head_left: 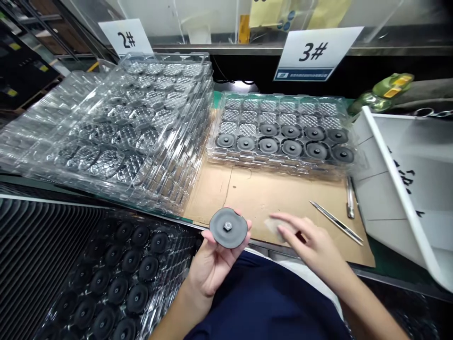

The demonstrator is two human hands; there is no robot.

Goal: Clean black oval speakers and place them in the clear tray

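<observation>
My left hand (215, 264) grips a black round disc (221, 238) by its edge, tilted with its face up. A small metal nut-like hub (228, 226) sits at the disc's middle. To its right, apart from the disc, my right hand (311, 241) pinches a small pale, thin piece (274, 227) between thumb and fingers; it is blurred, and whether it is cloth or paper I cannot tell. Beyond both hands lies a clear plastic tray (247, 156) on a low stack, its two nearest rows holding similar black discs (292, 147).
Tall stacks of clear trays (166, 156) stand at left. Lower left, another tray stack carries many black discs (117, 289). Tweezers (336, 222) and a slim clear-bodied tool (350, 198) lie on cardboard (283, 193). A white bin (389, 174) and green bottle (375, 94) stand right.
</observation>
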